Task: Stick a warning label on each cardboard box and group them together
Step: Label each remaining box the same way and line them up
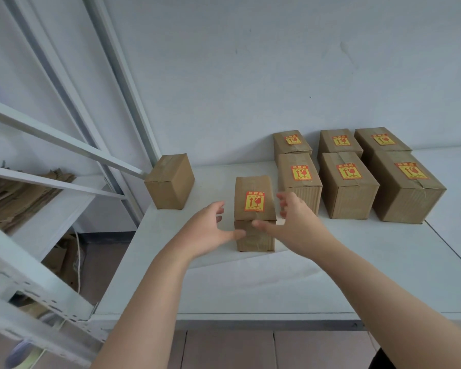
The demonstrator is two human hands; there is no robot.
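Both forearms reach forward over the tabletop (250, 288). The left hand (209, 229) and right hand (294, 221) flank one box (254, 242), fingers (218, 206) spread and loosely curved, gripping nothing; both thumbs touch its near upper edge. Between the fingers, its top carries one label (254, 201). Beyond the left fingers, well apart, stands one bare box (169, 181). Beyond the right fingers, six labelled boxes (347, 185) sit close together in two rows of three. Eight boxes in all, seven labels.
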